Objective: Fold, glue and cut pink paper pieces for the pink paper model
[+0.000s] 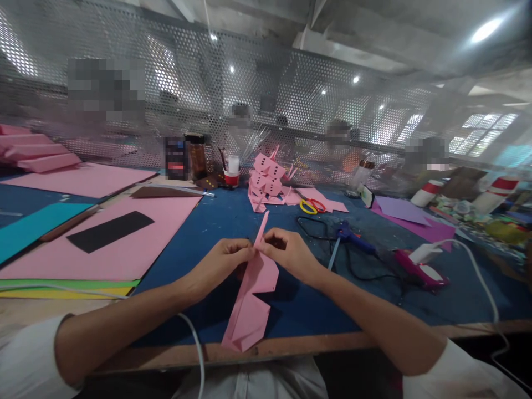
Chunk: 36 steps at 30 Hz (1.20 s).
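With fingers pinched closed, our left hand (238, 256) and right hand (288, 252) grip the folded pink paper (261, 272) above the blue table (183, 244).

I'm making out no readable word, number or brand from where I'm standing. The dark upright block (169, 160) on the table is showing a red patch and small blurred marks, too unclear to read. The folded pink pieces (266, 176) are bearing rows of black dots rather than letters. Any print on the red-and-white cup (231, 179) is staying too small for me to tell.
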Available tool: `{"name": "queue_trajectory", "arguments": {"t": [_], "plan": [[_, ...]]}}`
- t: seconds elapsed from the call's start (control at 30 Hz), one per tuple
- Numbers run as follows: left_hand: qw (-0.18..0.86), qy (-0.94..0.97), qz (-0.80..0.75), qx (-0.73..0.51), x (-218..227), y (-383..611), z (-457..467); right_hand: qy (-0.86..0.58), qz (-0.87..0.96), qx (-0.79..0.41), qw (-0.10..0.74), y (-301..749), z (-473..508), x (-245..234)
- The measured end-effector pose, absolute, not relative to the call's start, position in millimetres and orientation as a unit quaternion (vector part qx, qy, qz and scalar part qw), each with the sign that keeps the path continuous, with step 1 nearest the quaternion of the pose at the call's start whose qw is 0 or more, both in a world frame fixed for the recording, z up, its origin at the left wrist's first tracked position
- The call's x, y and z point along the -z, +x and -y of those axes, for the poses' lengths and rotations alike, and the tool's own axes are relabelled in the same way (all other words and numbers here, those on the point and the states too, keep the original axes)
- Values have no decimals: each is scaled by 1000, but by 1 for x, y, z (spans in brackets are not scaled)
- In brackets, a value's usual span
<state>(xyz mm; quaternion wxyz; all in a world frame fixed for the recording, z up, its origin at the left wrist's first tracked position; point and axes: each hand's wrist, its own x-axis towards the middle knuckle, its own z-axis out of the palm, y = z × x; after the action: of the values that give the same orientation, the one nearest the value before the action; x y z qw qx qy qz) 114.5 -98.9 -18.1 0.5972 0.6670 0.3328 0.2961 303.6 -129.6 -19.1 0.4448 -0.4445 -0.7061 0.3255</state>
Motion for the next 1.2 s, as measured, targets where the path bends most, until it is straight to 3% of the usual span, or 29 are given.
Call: {"name": "queue_trajectory", "arguments": {"t": [0.33,0.53,0.83,1.07,1.2], "plan": [[655,622,-321,-285,20,115,98,-413,785,-140,440,304,136,18],[678,600,-319,-280,17,112,98,-399,835,67,374,309,139,16],[708,581,-294,-274,18,109,93,-366,873,185,263,315,140,9],[707,589,-296,-257,17,106,89,-370,877,197,236,315,141,10],[685,612,-306,-250,18,106,88,-396,861,90,305,311,140,13]]}}
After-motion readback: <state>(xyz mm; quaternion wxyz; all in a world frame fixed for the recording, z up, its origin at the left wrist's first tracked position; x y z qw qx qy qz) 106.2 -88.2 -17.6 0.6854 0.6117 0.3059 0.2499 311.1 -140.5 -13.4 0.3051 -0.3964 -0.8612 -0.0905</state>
